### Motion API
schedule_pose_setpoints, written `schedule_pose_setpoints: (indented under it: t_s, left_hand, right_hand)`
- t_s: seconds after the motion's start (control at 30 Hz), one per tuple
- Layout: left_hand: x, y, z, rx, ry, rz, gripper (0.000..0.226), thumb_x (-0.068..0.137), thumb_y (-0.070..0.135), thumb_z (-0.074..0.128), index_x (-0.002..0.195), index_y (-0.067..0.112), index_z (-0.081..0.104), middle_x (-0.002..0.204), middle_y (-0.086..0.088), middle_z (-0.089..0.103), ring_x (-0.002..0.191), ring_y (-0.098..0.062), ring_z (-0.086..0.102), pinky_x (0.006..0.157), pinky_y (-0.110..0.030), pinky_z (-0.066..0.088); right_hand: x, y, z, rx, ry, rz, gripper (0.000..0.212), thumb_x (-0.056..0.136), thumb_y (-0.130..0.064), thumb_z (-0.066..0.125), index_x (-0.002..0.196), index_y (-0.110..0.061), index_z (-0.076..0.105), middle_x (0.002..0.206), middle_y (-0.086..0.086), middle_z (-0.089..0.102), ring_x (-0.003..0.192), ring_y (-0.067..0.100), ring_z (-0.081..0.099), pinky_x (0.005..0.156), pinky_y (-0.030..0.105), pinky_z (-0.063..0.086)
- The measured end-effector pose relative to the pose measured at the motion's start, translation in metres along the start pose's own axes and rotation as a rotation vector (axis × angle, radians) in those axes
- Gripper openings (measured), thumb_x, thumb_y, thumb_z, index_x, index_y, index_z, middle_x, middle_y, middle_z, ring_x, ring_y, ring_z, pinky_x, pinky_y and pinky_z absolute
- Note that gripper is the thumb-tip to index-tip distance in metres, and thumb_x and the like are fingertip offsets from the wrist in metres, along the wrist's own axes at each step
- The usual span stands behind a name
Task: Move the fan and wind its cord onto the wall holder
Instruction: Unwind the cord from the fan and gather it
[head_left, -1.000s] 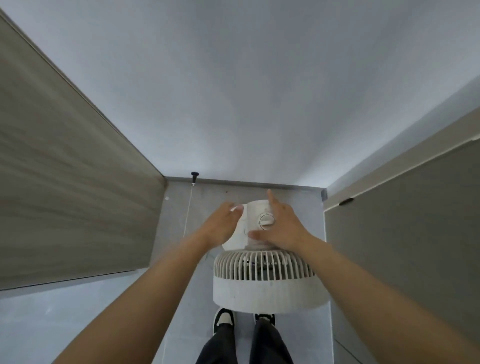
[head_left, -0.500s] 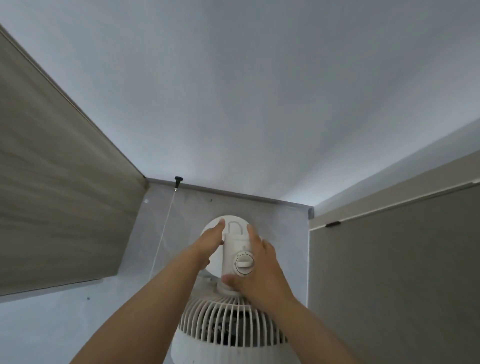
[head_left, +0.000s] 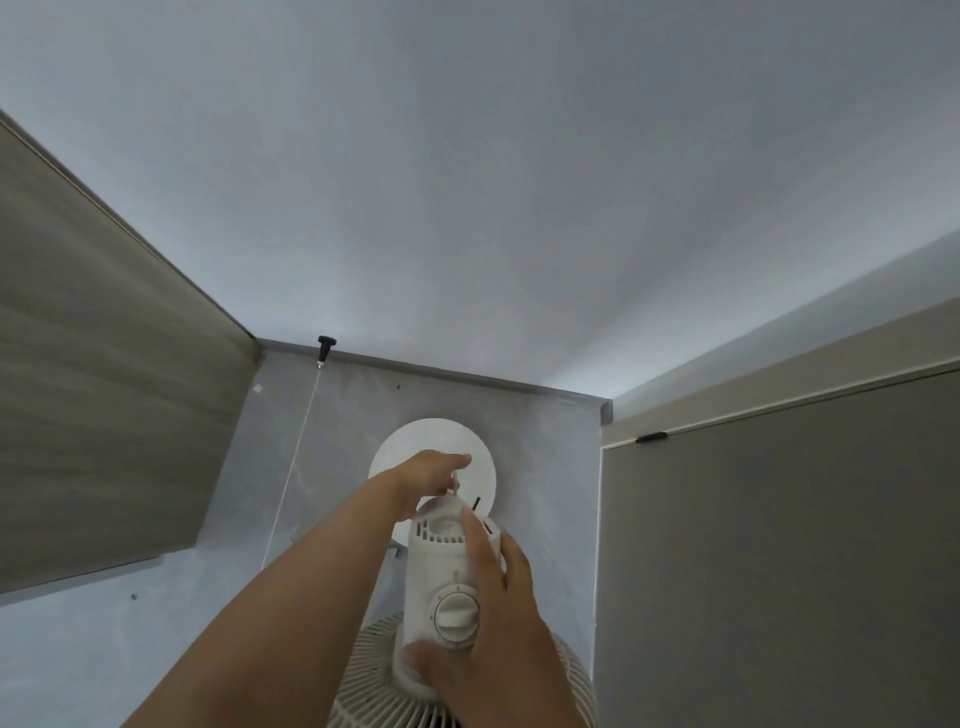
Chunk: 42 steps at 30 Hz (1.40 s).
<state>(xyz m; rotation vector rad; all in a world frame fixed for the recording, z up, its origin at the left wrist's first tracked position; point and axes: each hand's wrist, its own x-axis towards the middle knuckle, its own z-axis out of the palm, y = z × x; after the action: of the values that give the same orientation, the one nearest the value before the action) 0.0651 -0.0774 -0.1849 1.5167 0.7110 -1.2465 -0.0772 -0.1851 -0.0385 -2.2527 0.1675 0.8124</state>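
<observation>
Clearly the right hand (head_left: 493, 639) is gripping the fan (head_left: 447, 587) motor housing alone; the left hand (head_left: 426, 475), fingers extended, is reaching past, so it could tip.

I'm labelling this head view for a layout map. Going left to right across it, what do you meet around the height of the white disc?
Pale wood-grain panel → thin white hanging cord → round white disc that the left hand reaches → grey flat door panel.
</observation>
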Motion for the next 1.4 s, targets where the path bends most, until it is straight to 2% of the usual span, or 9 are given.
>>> schedule_pose_setpoints:
  t_s: [0.17, 0.3, 0.43, 0.63, 0.83, 0.93, 1.07, 1.27, 1.4]
  left_hand:
    - [0.003, -0.007, 0.000, -0.092, 0.056, 0.040, 0.037, 0.090, 0.039, 0.060, 0.118, 0.014, 0.059, 0.102, -0.001, 0.073, 0.093, -0.018, 0.060, 0.082, -0.038, 0.041]
    - [-0.009, -0.012, -0.005, -0.180, 0.136, 0.127, 0.025, 0.092, 0.029, 0.059, 0.104, 0.008, 0.064, 0.095, -0.004, 0.075, 0.087, -0.016, 0.066, 0.068, -0.030, 0.043]
    - [-0.021, -0.007, -0.006, -0.210, 0.174, 0.232, 0.020, 0.094, 0.027, 0.056, 0.089, 0.011, 0.068, 0.083, -0.003, 0.071, 0.088, -0.019, 0.065, 0.069, -0.029, 0.043]
    - [-0.049, 0.007, -0.012, -0.408, 0.231, 0.434, 0.022, 0.102, 0.026, 0.040, 0.098, 0.014, 0.057, 0.084, -0.007, 0.070, 0.093, -0.022, 0.066, 0.090, -0.038, 0.048]
    - [-0.095, 0.009, -0.017, -0.431, 0.269, 0.561, 0.033, 0.105, 0.027, 0.028, 0.106, 0.008, 0.054, 0.088, -0.009, 0.070, 0.096, -0.025, 0.065, 0.101, -0.043, 0.047]
    - [-0.115, 0.005, -0.014, -0.453, 0.310, 0.626, 0.027, 0.105, 0.028, 0.028, 0.107, 0.014, 0.051, 0.087, -0.010, 0.073, 0.101, -0.031, 0.067, 0.103, -0.045, 0.047]
    - [-0.153, 0.009, -0.017, -0.550, 0.311, 0.798, 0.023, 0.106, 0.029, 0.027, 0.115, 0.018, 0.046, 0.078, -0.005, 0.076, 0.087, -0.019, 0.072, 0.091, -0.033, 0.052]
    - [-0.215, 0.019, -0.016, -0.401, 0.206, 0.929, 0.030, 0.105, 0.022, 0.030, 0.092, 0.011, 0.055, 0.080, -0.004, 0.074, 0.085, -0.015, 0.072, 0.084, -0.026, 0.055]
    - [-0.229, 0.007, -0.004, -0.153, 0.202, 0.963, 0.032, 0.104, 0.020, 0.034, 0.086, 0.010, 0.058, 0.083, -0.003, 0.072, 0.088, -0.017, 0.068, 0.089, -0.031, 0.052]
  right_hand:
    - [-0.005, -0.002, 0.000, -0.016, -0.043, -0.034, 0.101, 0.071, -0.062, 0.064, 0.124, -0.060, -0.022, 0.159, -0.010, -0.011, 0.145, 0.010, 0.021, 0.108, 0.023, 0.034]
    - [-0.002, -0.003, 0.000, 0.035, -0.053, -0.034, 0.108, 0.071, -0.049, 0.070, 0.122, -0.068, -0.023, 0.159, -0.013, -0.013, 0.145, 0.014, 0.021, 0.109, 0.029, 0.036]
    - [0.004, -0.004, -0.001, 0.068, -0.034, -0.046, 0.109, 0.070, -0.047, 0.072, 0.131, -0.070, -0.017, 0.159, -0.013, -0.009, 0.145, 0.016, 0.023, 0.109, 0.033, 0.039]
    - [0.009, -0.009, -0.004, 0.103, 0.000, -0.044, 0.109, 0.071, -0.045, 0.075, 0.141, -0.058, -0.007, 0.158, -0.011, 0.001, 0.141, 0.017, 0.028, 0.107, 0.034, 0.041]
    - [0.017, -0.012, -0.010, 0.120, 0.035, -0.007, 0.114, 0.066, -0.046, 0.078, 0.144, -0.053, -0.005, 0.154, -0.003, 0.015, 0.133, 0.017, 0.040, 0.103, 0.032, 0.044]
    - [0.021, -0.015, -0.016, 0.129, 0.036, 0.002, 0.114, 0.067, -0.044, 0.078, 0.146, -0.050, -0.004, 0.154, 0.000, 0.018, 0.132, 0.019, 0.041, 0.103, 0.032, 0.043]
    - [0.029, -0.017, -0.021, 0.126, 0.038, 0.019, 0.114, 0.066, -0.042, 0.080, 0.148, -0.046, 0.000, 0.153, 0.001, 0.020, 0.133, 0.020, 0.040, 0.099, 0.028, 0.039]
    - [0.038, -0.023, -0.031, 0.134, 0.042, 0.064, 0.115, 0.064, -0.038, 0.083, 0.151, -0.037, 0.007, 0.155, 0.005, 0.021, 0.136, 0.020, 0.036, 0.099, 0.024, 0.033]
    - [0.043, -0.031, -0.040, 0.103, 0.037, 0.045, 0.103, 0.060, -0.047, 0.074, 0.149, -0.032, 0.023, 0.148, 0.003, 0.041, 0.134, 0.021, 0.043, 0.108, 0.036, 0.040]
